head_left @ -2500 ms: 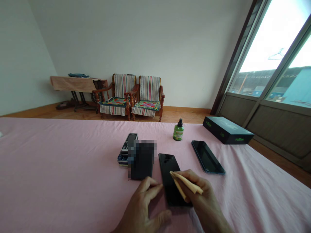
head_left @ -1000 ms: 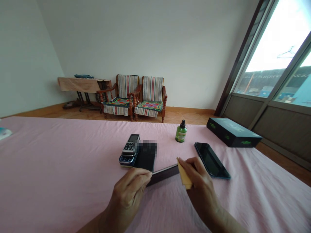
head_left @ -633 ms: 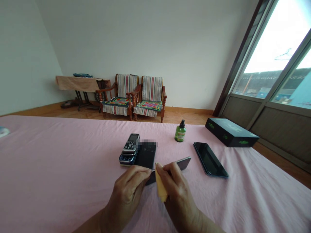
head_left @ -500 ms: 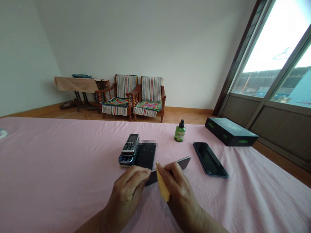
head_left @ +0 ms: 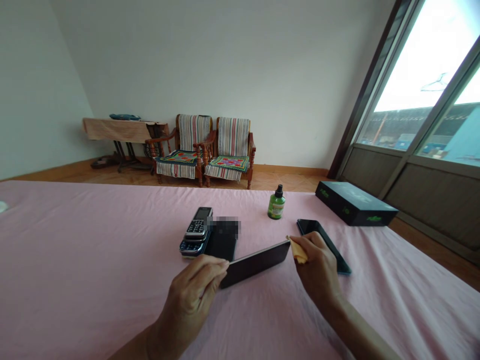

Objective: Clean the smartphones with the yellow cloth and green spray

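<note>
My left hand (head_left: 193, 295) pinches the near end of a black smartphone (head_left: 255, 263), which is tipped up on its long edge above the pink tablecloth (head_left: 93, 250). My right hand (head_left: 318, 270) is closed on a folded yellow cloth (head_left: 299, 251) and presses it against the phone's far end. Just behind the held phone lie a black phone (head_left: 223, 240) with a blurred top and a stack of old keypad phones (head_left: 195, 232). Another dark smartphone (head_left: 330, 245) lies flat to the right, partly hidden by my right hand.
A small green spray bottle (head_left: 276, 202) stands beyond the phones. A black box (head_left: 354, 204) sits near the table's right edge by the window. Two striped wooden armchairs (head_left: 204, 150) and a side table (head_left: 120, 131) stand against the far wall.
The phone went from lying flat to tipped on its edge, held by my left hand. My right hand slid the yellow cloth along it, from near my left hand to the far end.
</note>
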{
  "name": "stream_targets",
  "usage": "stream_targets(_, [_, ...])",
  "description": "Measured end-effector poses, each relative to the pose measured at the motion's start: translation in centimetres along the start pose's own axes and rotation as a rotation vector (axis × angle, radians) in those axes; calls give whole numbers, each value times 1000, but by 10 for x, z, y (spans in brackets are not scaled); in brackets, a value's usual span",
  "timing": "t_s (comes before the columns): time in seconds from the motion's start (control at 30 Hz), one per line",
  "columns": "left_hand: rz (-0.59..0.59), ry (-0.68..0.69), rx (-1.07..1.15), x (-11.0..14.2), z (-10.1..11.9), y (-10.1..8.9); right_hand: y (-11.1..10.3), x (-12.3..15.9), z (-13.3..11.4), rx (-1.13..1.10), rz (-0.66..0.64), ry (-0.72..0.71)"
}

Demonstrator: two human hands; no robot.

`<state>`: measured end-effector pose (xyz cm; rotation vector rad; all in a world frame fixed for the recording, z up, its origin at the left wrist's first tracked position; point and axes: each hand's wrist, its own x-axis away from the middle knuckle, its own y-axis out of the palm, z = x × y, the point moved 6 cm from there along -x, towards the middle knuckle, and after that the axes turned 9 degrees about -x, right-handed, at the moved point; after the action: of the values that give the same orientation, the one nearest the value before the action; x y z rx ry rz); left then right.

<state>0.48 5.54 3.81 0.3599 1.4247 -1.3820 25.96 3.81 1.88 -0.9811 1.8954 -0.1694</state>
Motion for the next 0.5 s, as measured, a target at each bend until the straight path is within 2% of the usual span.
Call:
stream_targets(0.1, [-14, -6, 6, 3, 0, 1, -11, -4, 5, 2, 59, 68])
stream_targets(0.23, [-27, -29, 0, 6, 0, 2, -15, 1, -22, -110, 91, -43])
stream_targets(0.4, [-3, -103, -41, 8, -3, 3, 10, 23, -73, -324, -72, -252])
stream_targets(0.5, [-12, -173, -32, 12, -8, 4, 26, 32, -97, -371, -144, -329])
